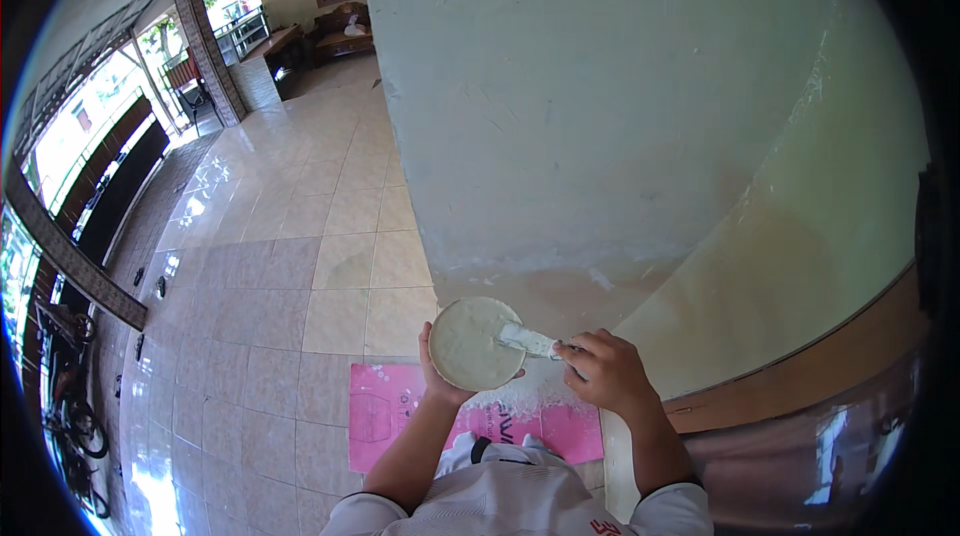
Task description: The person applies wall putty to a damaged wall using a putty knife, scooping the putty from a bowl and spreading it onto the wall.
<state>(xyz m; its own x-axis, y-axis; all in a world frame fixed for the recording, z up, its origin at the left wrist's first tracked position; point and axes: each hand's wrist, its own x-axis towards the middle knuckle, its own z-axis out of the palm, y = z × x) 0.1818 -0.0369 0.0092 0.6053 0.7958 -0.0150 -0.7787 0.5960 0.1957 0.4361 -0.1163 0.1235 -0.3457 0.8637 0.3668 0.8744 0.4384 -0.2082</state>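
Note:
My left hand supports a round, shallow container from its left side and from below, with a few fingertips showing at its lower right rim. Pale, creamy paste fills the container. In my right hand is a putty knife, gripped between thumb and fingers. Its blade is smeared with the same pale paste and touches the paste near the container's right rim. Both hands are in front of my body, close to the lower part of a wall with whitish patches and scuffs.
A pink printed sheet lies under my feet, dusted with white flakes. Glossy beige tiles stretch left and back. Pillars, a wooden bench and a parked motorbike stand farther off. A brown wooden edge runs along the right.

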